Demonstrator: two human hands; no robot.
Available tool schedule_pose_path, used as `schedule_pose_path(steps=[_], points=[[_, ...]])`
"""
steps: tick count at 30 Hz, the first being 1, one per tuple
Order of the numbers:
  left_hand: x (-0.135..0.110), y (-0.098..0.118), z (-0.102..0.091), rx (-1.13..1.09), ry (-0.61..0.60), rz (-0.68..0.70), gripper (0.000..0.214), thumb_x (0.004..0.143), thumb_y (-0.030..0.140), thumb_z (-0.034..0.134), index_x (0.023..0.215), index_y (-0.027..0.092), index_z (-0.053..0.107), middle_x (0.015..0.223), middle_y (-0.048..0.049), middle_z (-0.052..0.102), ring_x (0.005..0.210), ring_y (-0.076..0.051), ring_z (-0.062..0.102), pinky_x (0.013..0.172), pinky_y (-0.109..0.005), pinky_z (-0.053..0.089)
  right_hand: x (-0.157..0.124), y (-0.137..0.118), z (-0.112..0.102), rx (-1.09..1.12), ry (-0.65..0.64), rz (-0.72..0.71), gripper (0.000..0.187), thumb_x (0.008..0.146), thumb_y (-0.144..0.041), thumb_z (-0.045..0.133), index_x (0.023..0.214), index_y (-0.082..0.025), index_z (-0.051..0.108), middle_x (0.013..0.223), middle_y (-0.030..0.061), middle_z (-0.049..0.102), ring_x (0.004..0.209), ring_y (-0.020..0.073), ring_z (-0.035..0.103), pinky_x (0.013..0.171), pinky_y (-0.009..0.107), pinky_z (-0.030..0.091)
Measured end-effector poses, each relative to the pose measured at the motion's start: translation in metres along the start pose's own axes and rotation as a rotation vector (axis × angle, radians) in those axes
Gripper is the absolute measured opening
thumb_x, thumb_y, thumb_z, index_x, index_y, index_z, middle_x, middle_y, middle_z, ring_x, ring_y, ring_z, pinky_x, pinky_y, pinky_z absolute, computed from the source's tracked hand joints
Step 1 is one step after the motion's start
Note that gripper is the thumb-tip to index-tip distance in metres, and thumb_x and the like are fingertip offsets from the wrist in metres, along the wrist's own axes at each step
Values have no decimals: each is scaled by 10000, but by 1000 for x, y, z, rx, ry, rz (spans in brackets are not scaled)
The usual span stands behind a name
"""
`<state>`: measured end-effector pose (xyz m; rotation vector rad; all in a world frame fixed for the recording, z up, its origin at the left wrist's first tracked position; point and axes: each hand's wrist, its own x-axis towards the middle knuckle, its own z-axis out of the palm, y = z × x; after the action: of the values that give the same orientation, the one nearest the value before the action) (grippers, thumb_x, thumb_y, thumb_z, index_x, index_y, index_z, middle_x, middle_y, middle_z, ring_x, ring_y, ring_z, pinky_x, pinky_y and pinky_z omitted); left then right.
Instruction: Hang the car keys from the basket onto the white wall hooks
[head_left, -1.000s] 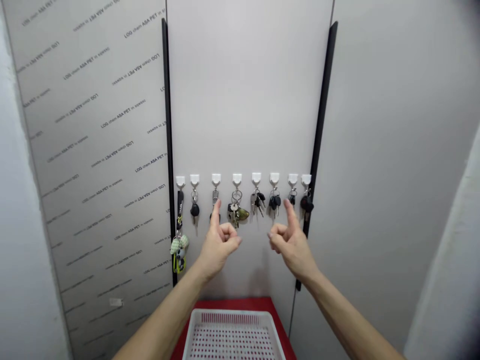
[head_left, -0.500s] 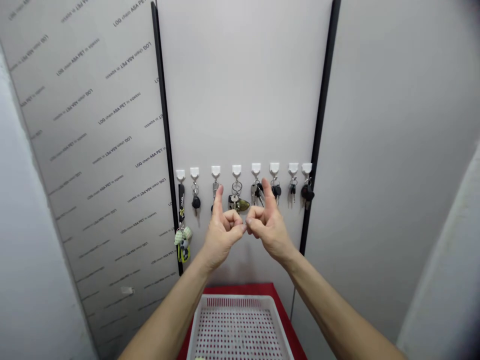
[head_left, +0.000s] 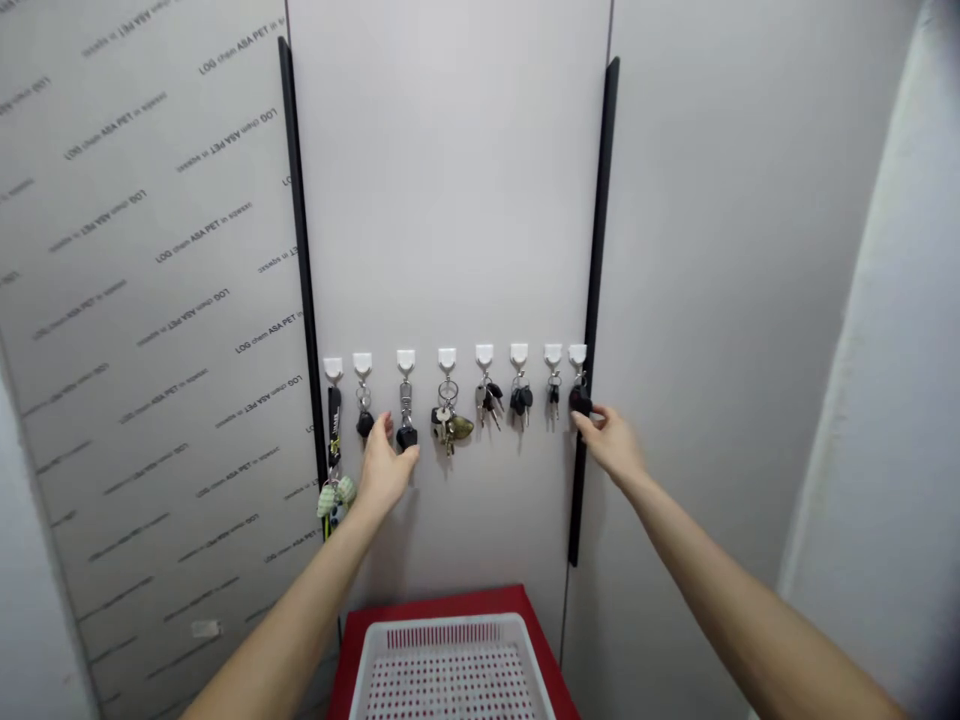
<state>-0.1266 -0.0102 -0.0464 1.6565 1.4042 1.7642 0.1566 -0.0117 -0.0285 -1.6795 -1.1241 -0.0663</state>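
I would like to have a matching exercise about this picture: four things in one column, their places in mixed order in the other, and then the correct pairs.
Things
1. Right hand
2. White basket
3. Black strap
4. Left hand

Places
A. Hanging from the leftmost hook
B. Near the second key set and third key set from the left
C. At the rightmost key set
D. On the red surface

Pairs: 1-C, 2-D, 3-A, 4-B
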Motion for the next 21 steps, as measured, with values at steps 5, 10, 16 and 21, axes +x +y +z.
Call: schedule_pose_path(steps=[5, 10, 16, 21], points=[[13, 6, 23, -17, -70, -184, 327, 559, 237, 503, 860, 122, 448, 706, -49, 537, 645, -147, 513, 613, -283, 393, 2, -19, -4, -233, 29, -43, 458, 641, -432, 375, 1030, -193, 402, 710, 43, 562, 665, 187, 510, 543, 275, 348], [18, 37, 19, -402, -163, -161, 198, 538, 272, 512, 678, 139, 470, 598, 16, 485, 533, -83, 468, 483, -205, 384, 4, -27, -10, -230, 113, -146, 445, 647, -366, 382, 1065, -212, 365, 754, 43, 562, 648, 186, 502, 529, 276, 335], [43, 87, -5, -604, -42, 32, 209, 505, 252, 534, 674, 143, 478, 619, 30, 492, 539, -63, 467, 467, -171, 373, 24, -33, -19, -63, 142, -160, 280, 579, -293, 447, 822, -169, 511, 630, 29, 538, 569, 144, 474, 530, 254, 340], [33, 84, -5, -716, -112, -71, 119, 501, 164, 475, 611, 137, 437, 557, 36, 491, 490, -73, 494, 442, -179, 379, 42, -35, -29, 288, 217, -63, 270, 554, -282, 443, 783, -154, 508, 580, 3, 512, 517, 109, 460, 485, 224, 354]])
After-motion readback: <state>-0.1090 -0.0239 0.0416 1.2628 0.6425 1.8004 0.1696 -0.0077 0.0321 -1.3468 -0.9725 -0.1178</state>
